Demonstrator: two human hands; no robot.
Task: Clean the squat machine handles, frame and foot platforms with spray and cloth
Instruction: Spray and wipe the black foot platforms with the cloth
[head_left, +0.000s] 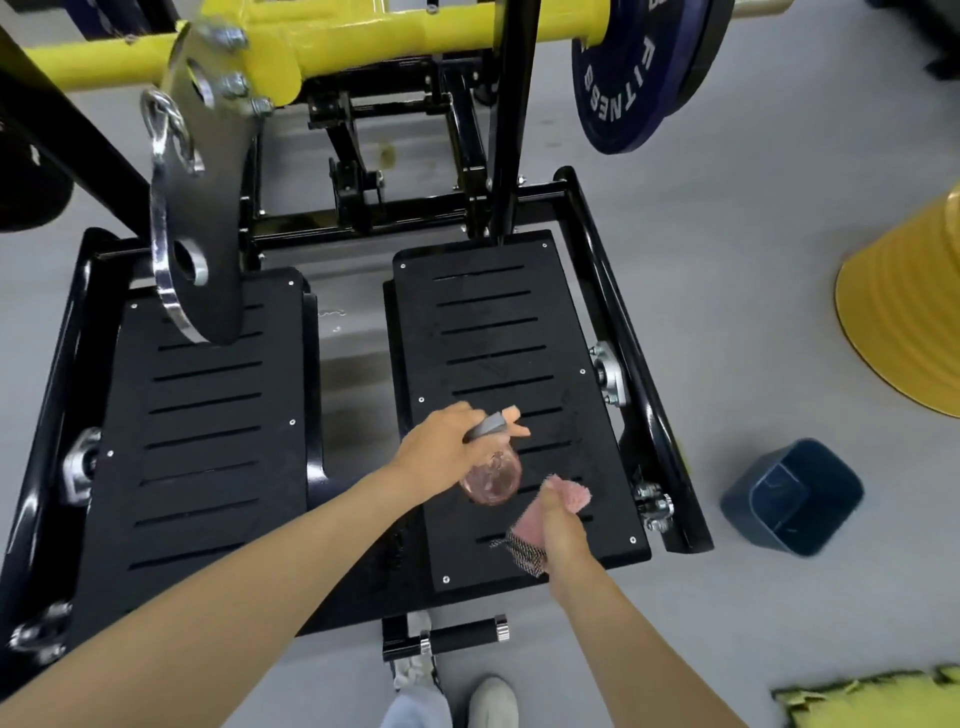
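Note:
My left hand (441, 449) grips a clear pink spray bottle (493, 478) by its grey trigger head, held over the right foot platform (498, 338). Just below it, my right hand (563, 530) holds a bunched pink cloth (569, 493) with a dark checked edge above the same platform's near end. The left foot platform (208, 441) lies beside it, black with slots. The black frame (623, 332) rails run round both platforms. A yellow lever arm (415, 36) crosses the top.
A steel plate with a carabiner (192, 223) hangs over the left platform. A dark weight plate (623, 78) sits on the bar at top right. On the grey floor stand a blue bin (789, 499) and a yellow ribbed drum (909, 322). My shoes (488, 701) are below.

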